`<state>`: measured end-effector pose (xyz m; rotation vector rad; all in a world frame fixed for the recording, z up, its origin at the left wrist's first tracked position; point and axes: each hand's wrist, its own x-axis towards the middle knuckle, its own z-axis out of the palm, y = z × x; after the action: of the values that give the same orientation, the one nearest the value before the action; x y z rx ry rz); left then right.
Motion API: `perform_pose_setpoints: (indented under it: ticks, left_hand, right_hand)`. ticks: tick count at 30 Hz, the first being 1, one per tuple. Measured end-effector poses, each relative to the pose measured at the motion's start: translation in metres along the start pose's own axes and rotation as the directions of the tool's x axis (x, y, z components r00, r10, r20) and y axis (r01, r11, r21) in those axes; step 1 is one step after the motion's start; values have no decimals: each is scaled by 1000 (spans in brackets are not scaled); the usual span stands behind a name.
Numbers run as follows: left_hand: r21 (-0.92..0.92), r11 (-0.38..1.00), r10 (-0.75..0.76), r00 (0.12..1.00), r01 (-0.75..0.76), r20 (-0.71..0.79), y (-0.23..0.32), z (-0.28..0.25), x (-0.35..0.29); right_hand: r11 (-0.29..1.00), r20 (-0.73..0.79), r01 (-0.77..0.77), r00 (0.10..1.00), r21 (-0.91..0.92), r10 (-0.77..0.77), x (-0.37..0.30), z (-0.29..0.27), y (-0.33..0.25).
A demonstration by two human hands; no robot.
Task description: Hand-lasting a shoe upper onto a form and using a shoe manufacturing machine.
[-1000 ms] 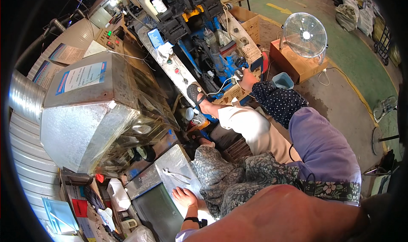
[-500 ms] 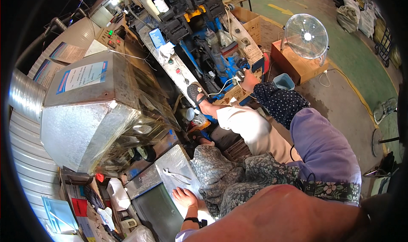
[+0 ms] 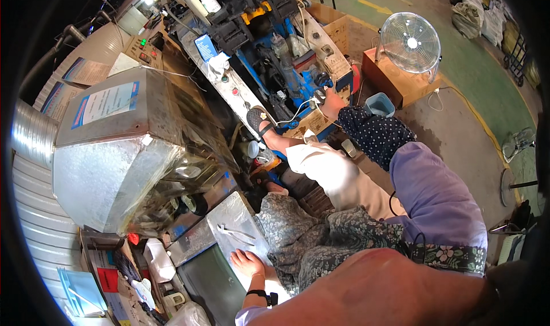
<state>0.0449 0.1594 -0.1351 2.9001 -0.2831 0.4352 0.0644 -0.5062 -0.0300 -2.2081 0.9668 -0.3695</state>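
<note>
**Left palm on steel, right hand at the blue machine**

My left hand [image 3: 247, 263] lies low and close to my body, wrist bent, with a dark watch strap just behind it. The palm rests flat on the sloped metal tray [image 3: 229, 211] of the counter, the fingers [image 3: 238, 256] spread loosely and holding nothing. The tray is dull, scratched sheet steel, a tilted rectangle. A pair of pliers [image 3: 238, 234] lies on it just beyond my fingertips, near but not touching.

My right arm stretches well forward in a dark, white-dotted sleeve over a lilac upper sleeve. My right hand [image 3: 331, 100] reaches the blue machine [image 3: 298, 68], curled around a small dark knob or handle [image 3: 322, 81]; the grip looks closed, though the part is too small to make out. A white cable runs just beside that hand.

Beside the tray stands a big boxy hood [image 3: 114, 154] of shiny galvanised sheet. A round wire-caged fan [image 3: 411, 42] sits on a cardboard box, well apart.
</note>
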Motion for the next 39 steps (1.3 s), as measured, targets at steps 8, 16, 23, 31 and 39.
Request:
perform_pose_setpoints:
  ticks: [8, 16, 23, 31, 39]
  left_hand:
    - [8, 1000, 7, 1000, -7, -21, -1, -3, 0]
    - [9, 1000, -24, 999, 24, 24, -2, -4, -1]
    - [-12, 999, -33, 999, 33, 21, 5, -6, 1]
    - [-26, 1000, 11, 999, -12, -49, -7, 5, -2]
    - [-30, 1000, 3, 999, -4, -38, -7, 10, -3]
  right_hand:
    - [1000, -14, 12, 1000, -9, -12, -4, 2, -5]
    - [1000, -38, 15, 999, -20, -16, -2, 7, -4]
    - [999, -34, 12, 999, -45, -14, 1, 6, 0]
    - [998, -22, 19, 1000, -53, -20, 3, 9, 2]
    - [999, -71, 26, 997, -26, -28, 1, 8, 5]
